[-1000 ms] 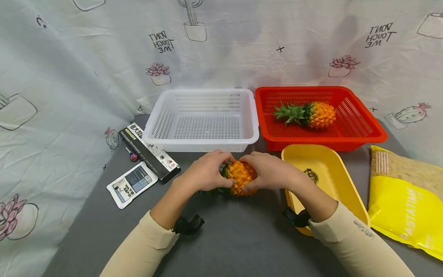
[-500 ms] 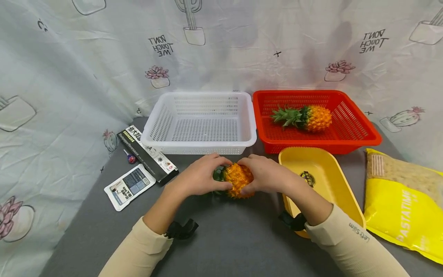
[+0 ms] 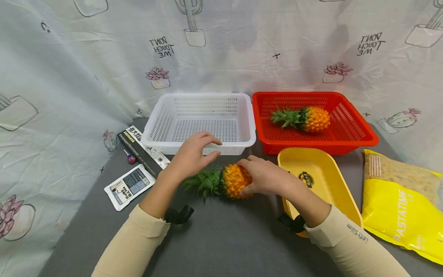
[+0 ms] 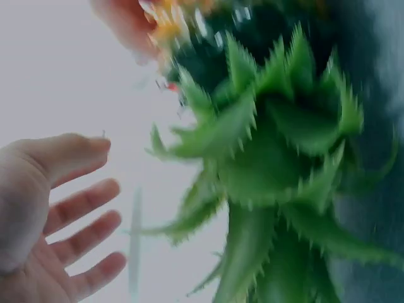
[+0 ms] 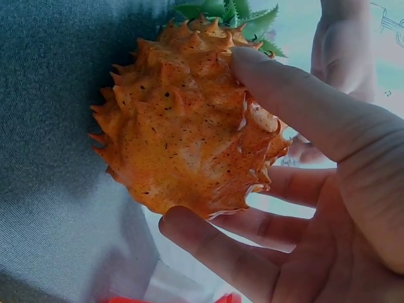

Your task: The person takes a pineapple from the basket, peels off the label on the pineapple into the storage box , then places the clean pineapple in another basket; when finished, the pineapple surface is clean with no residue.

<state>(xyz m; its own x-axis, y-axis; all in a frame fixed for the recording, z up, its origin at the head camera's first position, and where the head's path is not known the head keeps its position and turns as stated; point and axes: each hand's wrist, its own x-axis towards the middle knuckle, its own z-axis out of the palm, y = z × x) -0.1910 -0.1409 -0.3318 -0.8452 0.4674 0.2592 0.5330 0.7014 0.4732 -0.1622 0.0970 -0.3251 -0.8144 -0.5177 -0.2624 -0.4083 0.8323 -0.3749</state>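
An orange pineapple (image 3: 236,181) with a green leafy crown (image 3: 207,182) lies on its side on the grey table, crown to the left. My right hand (image 3: 264,175) grips its orange body from the right; the right wrist view has the thumb and fingers curled round the spiky pineapple (image 5: 183,126). My left hand (image 3: 188,157) is lifted off, above and left of the crown, fingers loosely bent and holding nothing. In the left wrist view the left hand (image 4: 57,208) stands apart from the green leaves (image 4: 271,158).
Behind stand a white basket (image 3: 204,144) and a red basket (image 3: 318,145) with another pineapple (image 3: 315,119) in it. A yellow tray (image 3: 328,181) and a pasta bag (image 3: 398,204) lie right. Left are a black-and-white box (image 3: 143,148), a lollipop (image 3: 131,157) and a white packet (image 3: 129,187).
My left hand has let go of the pineapple and moved up and left, which uncovers the leafy crown. The right hand keeps its hold.
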